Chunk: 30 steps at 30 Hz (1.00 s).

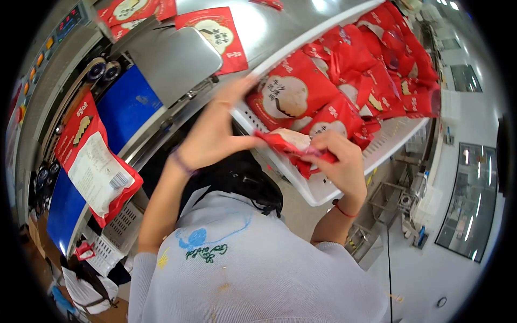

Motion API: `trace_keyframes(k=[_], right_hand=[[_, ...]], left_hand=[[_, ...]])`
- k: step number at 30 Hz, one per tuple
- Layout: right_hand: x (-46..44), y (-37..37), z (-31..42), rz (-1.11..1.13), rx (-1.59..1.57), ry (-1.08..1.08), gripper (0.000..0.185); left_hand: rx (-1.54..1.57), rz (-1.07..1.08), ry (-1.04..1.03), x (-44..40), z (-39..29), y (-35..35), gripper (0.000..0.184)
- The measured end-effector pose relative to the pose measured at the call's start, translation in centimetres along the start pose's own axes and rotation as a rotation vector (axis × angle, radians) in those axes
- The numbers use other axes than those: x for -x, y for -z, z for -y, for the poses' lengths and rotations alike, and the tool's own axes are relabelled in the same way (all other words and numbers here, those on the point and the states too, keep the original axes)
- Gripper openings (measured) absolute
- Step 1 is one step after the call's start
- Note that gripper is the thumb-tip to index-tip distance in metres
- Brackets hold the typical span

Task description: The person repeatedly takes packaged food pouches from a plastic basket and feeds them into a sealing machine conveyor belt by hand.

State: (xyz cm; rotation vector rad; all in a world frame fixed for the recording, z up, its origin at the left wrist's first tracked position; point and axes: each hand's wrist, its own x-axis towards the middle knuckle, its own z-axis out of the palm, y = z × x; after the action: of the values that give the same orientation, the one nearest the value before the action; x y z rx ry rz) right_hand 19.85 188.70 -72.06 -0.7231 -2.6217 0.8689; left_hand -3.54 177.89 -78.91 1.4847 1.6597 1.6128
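Note:
A red food packet (293, 142) is held near the lower left corner of a white crate, with my right hand (342, 161) closed on its right end. My left hand (212, 126) is blurred, its fingers stretched toward the crate's edge and its thumb apart from them. The thumb tip is at the packet's left end; I cannot tell whether it presses on it. Several more red packets fill the white crate (318, 196) behind my hands, one lying flat with its printed label (285, 97) facing up.
On my left runs a machine with a blue belt (129, 102), a metal plate (169, 62) and a button panel (46, 46). A red packet (97, 161) lies over the belt. More packets (215, 37) rest on the steel table (269, 32). A white basket (105, 253) stands below.

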Motion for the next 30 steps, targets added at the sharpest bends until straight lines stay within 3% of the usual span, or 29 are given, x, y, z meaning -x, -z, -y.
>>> trace_keyframes(k=[2, 4, 5, 6, 8, 9, 10, 12, 14, 15, 18, 19, 20, 23, 26, 30], right_hand=[[-1.7, 0.3, 1.5, -0.055, -0.006, 0.124, 0.025], [-4.0, 0.8, 1.7, -0.213, -0.095, 0.163, 0.025], [-5.1, 0.9, 2.3, -0.248, -0.142, 0.052, 0.026], [-6.4, 1.2, 1.4, -0.185, -0.113, 0.149, 0.027], [-9.6, -0.5, 2.2, -0.264, -0.253, 0.150, 0.034], [-11.8, -1.2, 2.6, -0.315, -0.173, 0.158, 0.042], [-14.2, -2.1, 2.1, -0.301, -0.271, 0.107, 0.048], [-18.5, -5.0, -1.7, -0.080, -0.607, -0.119, 0.037], [-22.5, -8.3, -3.9, -0.031, -0.643, -0.157, 0.025], [-24.0, -10.0, -4.7, -0.037, -0.727, -0.153, 0.021], [-27.7, -13.4, -7.0, -0.046, -0.884, -0.165, 0.022], [-28.4, -13.8, -7.5, -0.028, -0.882, -0.204, 0.022], [-28.8, -14.8, -7.3, -0.007, -0.872, -0.238, 0.022], [-30.6, -15.3, -9.2, 0.061, -0.941, -0.275, 0.020], [-31.2, -15.2, -8.9, 0.057, -1.022, -0.359, 0.015], [-31.7, -17.2, -10.1, -0.080, -0.929, -0.277, 0.019]], left_hand=[[0.454, 0.476, 0.293, -0.6, 1.8, -0.3, 0.063], [0.614, 0.335, 0.108, 0.0, 2.2, -0.3, 0.058], [0.566, 0.209, 0.002, 0.0, 1.4, 0.2, 0.044], [0.424, 0.150, -0.022, 0.0, 1.2, 1.1, 0.026], [0.422, -0.145, 0.378, 0.9, 1.3, 2.0, 0.017], [0.218, -0.316, 0.336, 0.6, 2.0, 2.7, 0.015], [0.414, -0.519, 0.404, -0.4, 1.9, 3.2, 0.017], [0.620, -0.776, 0.463, -2.7, 5.3, 5.0, 0.020], [0.386, -0.858, 0.491, -4.2, 9.1, 6.8, 0.025], [0.127, -0.838, 0.585, -4.3, 10.8, 7.4, 0.031], [-0.100, -0.787, 0.593, -3.9, 13.3, 8.0, 0.035], [-0.114, -0.728, 0.696, -3.8, 13.4, 8.1, 0.034], [-0.109, -0.741, 0.700, -3.5, 13.7, 8.6, 0.034], [0.437, -0.908, 0.783, -4.5, 13.4, 9.4, 0.023], [0.510, -0.889, 0.769, -4.4, 14.8, 9.9, 0.020], [0.435, -0.880, 0.804, -3.6, 14.7, 9.9, 0.019]])
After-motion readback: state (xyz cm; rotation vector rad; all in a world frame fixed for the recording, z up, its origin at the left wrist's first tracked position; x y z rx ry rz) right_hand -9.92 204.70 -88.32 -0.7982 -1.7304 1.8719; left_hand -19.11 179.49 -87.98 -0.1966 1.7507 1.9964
